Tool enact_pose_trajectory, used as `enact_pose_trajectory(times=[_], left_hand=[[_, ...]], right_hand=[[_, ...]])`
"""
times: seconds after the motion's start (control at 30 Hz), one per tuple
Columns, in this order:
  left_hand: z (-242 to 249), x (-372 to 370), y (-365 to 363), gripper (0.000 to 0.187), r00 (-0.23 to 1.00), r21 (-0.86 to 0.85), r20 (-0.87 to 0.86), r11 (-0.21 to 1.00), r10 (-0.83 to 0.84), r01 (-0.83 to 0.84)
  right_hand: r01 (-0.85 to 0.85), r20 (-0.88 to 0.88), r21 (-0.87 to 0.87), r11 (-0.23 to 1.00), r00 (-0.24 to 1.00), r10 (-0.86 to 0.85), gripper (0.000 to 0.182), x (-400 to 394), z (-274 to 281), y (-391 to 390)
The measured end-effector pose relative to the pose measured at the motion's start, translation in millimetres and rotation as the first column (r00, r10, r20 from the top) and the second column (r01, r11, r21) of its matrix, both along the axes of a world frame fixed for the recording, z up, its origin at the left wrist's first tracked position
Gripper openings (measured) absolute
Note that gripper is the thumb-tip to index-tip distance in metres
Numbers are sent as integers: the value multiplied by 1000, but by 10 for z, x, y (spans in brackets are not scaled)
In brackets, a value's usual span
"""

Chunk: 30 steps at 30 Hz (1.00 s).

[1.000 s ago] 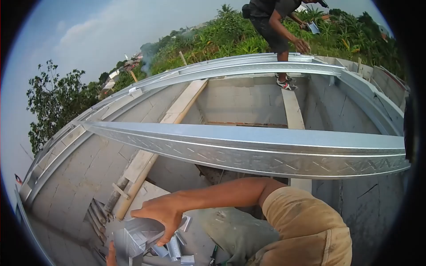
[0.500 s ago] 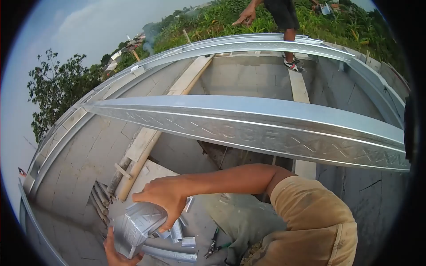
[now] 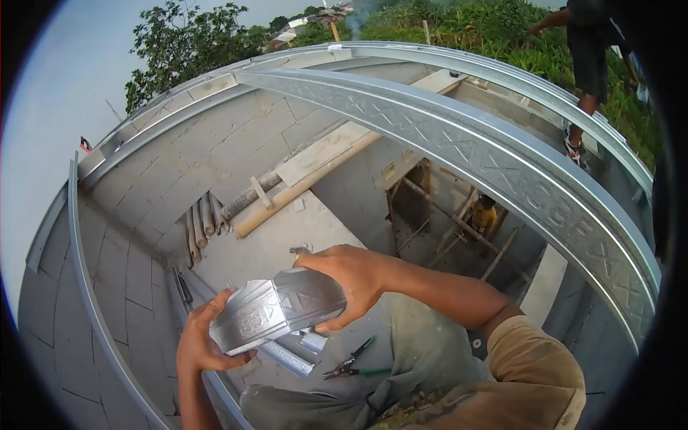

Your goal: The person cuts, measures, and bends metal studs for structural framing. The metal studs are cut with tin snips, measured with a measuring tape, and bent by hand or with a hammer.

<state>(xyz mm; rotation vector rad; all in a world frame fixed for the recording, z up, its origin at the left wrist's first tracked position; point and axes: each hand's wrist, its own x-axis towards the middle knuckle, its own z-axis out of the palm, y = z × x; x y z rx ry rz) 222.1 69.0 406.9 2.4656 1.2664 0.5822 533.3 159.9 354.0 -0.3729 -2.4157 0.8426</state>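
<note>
A short, bent piece of galvanized steel channel (image 3: 276,309), with stamped marks and a crease across its middle, is held between both hands. My left hand (image 3: 204,333) grips its left end, thumb on top and fingers below. My right hand (image 3: 351,283) is wrapped over the right end, thumb along the lower edge. Below it, metal offcuts (image 3: 288,360) lie on the concrete slab, partly covered by the held piece. Tin snips (image 3: 351,364) with green handles rest beside my leg, jaws pointing left.
A long steel channel (image 3: 459,136) crosses overhead from upper left to right. Block walls (image 3: 208,158) surround the slab. Bamboo poles (image 3: 201,218) and a plank (image 3: 337,154) lie ahead. One person (image 3: 486,215) is down in the opening; another person (image 3: 591,64) stands at upper right.
My view has swung right and up. The channel piece has been turned from a steep tilt to nearly level, with both hands still on it. The lower person has come into view.
</note>
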Motion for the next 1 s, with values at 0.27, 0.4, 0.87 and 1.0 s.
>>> enact_pose_trajectory(times=[0.27,0.4,0.87,1.0], left_hand=[[-1388,426,807,119,435,113,878,970,-198,214],[-1136,217,1038,117,644,0,763,996,-58,89],[-2227,-1472,-150,101,721,91,-20,720,692,-688],[-3022,-1638,-401,103,620,-151,-120,603,775,-783]], right_hand=[[68,-340,-226,972,929,-144,95,-40,110,-59],[213,327,171,962,909,-259,83,263,409,82],[244,218,-543,804,965,-145,82,-1057,-1422,758],[410,624,-92,907,734,-268,94,-1588,-2490,699]])
